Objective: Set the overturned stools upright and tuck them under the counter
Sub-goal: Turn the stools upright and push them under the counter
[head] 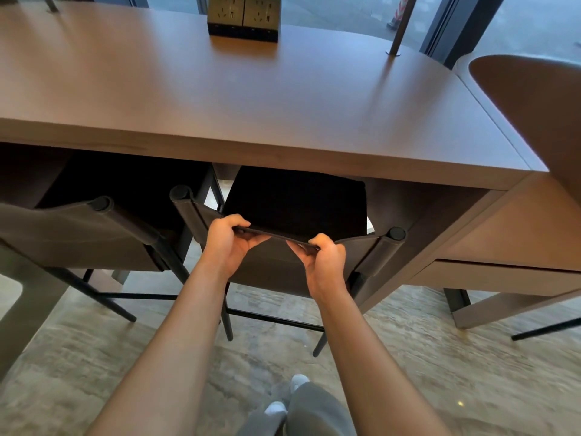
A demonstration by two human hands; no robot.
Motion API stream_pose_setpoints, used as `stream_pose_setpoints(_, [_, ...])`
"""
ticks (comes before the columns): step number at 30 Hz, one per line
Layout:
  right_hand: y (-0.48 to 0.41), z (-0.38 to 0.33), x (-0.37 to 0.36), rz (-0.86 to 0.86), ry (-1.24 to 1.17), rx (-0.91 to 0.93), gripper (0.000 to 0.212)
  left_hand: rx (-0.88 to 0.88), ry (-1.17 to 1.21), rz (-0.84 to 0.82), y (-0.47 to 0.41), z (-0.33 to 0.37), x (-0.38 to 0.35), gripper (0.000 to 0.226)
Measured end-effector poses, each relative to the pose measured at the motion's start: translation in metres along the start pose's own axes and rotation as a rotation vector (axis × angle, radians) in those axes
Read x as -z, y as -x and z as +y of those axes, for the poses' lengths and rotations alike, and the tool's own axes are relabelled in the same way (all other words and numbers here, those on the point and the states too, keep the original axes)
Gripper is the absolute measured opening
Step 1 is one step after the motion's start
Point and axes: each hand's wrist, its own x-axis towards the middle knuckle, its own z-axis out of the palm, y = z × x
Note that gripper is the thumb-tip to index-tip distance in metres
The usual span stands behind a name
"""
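I see both bare hands clamped on the top edge of a stool's sling backrest (276, 265): the left hand (228, 243) and the right hand (323, 262) each pinch the thin dark-brown fabric, thumbs on the near face and fingers curled over the far side. The stool (295, 202) stands upright on thin black legs, its black seat already partly under the wooden counter (251, 99), the backrest stretched between two round-capped posts just clear of the counter's front edge. A second stool (94, 234) of the same make stands upright just to its left, seat likewise beneath the counter. On the countertop near the far edge sits a dark socket block (243, 17) with two faceplates; no lettering on it can be read. A slim metal pole (399, 26) rises from the counter surface at the right. A curved brown chair back (534, 105) crowds the right edge of the view, near the counter's end. Below my arms I see grey trousers (314, 410) and pale shoes on the mottled stone floor (440, 357).
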Motion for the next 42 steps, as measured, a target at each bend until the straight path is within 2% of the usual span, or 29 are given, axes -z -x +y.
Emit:
stream_pose_setpoints(4, [0.003, 0.006, 0.010, 0.030, 0.004, 0.011, 0.044, -0.008, -0.023, -0.025, 0.005, -0.012, 0.010, 0.028])
stream_pose_setpoints(8, [0.003, 0.010, 0.016, 0.036, -0.004, -0.012, 0.032, 0.007, -0.058, -0.003, 0.001, -0.020, 0.015, 0.030])
stream_pose_setpoints(13, [-0.016, 0.002, 0.011, 0.028, 0.014, -0.039, 0.033, 0.027, -0.052, 0.014, -0.017, -0.011, 0.007, 0.047])
stream_pose_setpoints(15, [-0.019, 0.001, 0.008, 0.025, 0.018, -0.052, 0.028, 0.031, -0.055, 0.024, -0.024, -0.009, 0.007, 0.050])
stream_pose_setpoints(24, [-0.027, 0.001, 0.014, 0.029, 0.060, -0.146, 0.013, 0.064, 0.002, 0.024, -0.032, -0.012, 0.009, 0.041])
stream_pose_setpoints(27, [-0.029, 0.001, 0.016, 0.042, 0.091, -0.169, 0.019, 0.073, 0.020, 0.025, -0.031, -0.013, 0.009, 0.040])
stream_pose_setpoints(37, [-0.013, -0.013, 0.016, 0.039, 0.162, -0.260, 0.064, 0.110, 0.015, 0.061, -0.020, -0.018, 0.004, 0.047])
stream_pose_setpoints(42, [0.000, -0.021, 0.029, 0.020, 0.185, -0.261, 0.062, 0.099, 0.025, 0.093, -0.007, -0.027, -0.004, 0.055])
